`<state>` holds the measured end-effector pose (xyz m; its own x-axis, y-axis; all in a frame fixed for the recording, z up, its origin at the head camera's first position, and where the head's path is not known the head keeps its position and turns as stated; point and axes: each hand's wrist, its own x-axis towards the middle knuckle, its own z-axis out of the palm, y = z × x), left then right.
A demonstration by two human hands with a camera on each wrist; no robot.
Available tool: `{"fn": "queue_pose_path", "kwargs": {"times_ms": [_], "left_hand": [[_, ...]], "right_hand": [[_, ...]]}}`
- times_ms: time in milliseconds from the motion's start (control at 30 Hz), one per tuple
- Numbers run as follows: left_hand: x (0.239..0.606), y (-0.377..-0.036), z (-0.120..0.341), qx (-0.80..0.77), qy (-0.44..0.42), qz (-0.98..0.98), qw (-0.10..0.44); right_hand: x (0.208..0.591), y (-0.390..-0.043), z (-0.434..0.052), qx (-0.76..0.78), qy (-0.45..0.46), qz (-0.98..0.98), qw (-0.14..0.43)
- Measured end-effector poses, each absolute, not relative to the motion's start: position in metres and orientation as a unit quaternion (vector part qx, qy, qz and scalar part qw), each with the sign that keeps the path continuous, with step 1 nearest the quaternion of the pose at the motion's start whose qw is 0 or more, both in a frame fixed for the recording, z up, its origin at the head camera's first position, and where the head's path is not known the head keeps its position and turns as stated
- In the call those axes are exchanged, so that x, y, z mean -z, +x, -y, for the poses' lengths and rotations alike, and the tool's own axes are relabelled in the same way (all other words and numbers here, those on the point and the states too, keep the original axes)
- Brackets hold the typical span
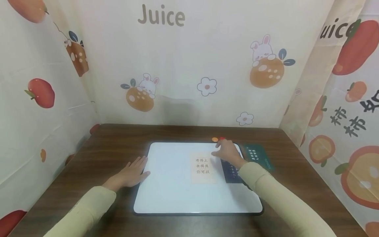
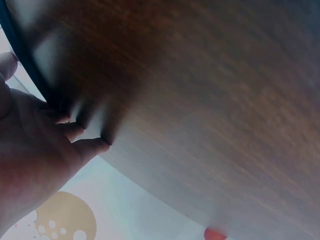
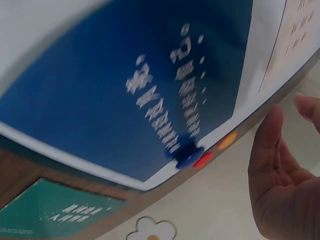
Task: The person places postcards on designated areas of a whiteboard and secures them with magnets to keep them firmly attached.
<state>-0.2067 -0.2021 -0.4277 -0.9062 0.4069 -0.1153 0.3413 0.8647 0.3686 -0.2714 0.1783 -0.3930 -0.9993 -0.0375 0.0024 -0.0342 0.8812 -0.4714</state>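
Observation:
A whiteboard (image 1: 165,184) with a dark rim lies on the table. My left hand (image 1: 131,173) rests at its left edge, fingers spread, the thumb over the white surface; its fingertips (image 2: 102,144) show against the wood in the left wrist view. Over the board's upper right is my right hand (image 1: 229,153), thumb and forefinger parted with nothing between them. Below it lies a dark blue card (image 3: 100,80) with white writing, partly hidden by the hand in the head view. A blue round magnet (image 3: 190,156) sits at this card's end. A cream card (image 1: 203,178) lies left of it.
On the table beyond the board's far edge are an orange magnet (image 1: 214,139) and a red magnet (image 3: 203,160). A green card (image 1: 260,157) lies on the wood right of the board. Printed cloth walls (image 1: 177,59) enclose the table (image 1: 118,138) at back and sides.

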Motion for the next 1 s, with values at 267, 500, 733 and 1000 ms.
{"fn": "queue_pose_path", "kwargs": {"times_ms": [267, 500, 733, 1000], "left_hand": [[0.426, -0.205, 0.202, -0.174, 0.198, -0.96, 0.097], [0.432, -0.21, 0.203, -0.169, 0.198, -0.961, 0.095], [0.432, -0.212, 0.204, -0.174, 0.197, -0.96, 0.096], [0.426, -0.207, 0.202, -0.181, 0.192, -0.959, 0.099]], "right_hand": [[0.391, -0.3, -0.206, 0.29, -0.048, -0.956, -0.001], [0.385, -0.318, -0.228, 0.341, -0.023, -0.94, 0.016], [0.381, -0.328, -0.234, 0.368, 0.002, -0.929, 0.033], [0.385, -0.342, -0.229, 0.373, 0.025, -0.927, 0.044]]}}
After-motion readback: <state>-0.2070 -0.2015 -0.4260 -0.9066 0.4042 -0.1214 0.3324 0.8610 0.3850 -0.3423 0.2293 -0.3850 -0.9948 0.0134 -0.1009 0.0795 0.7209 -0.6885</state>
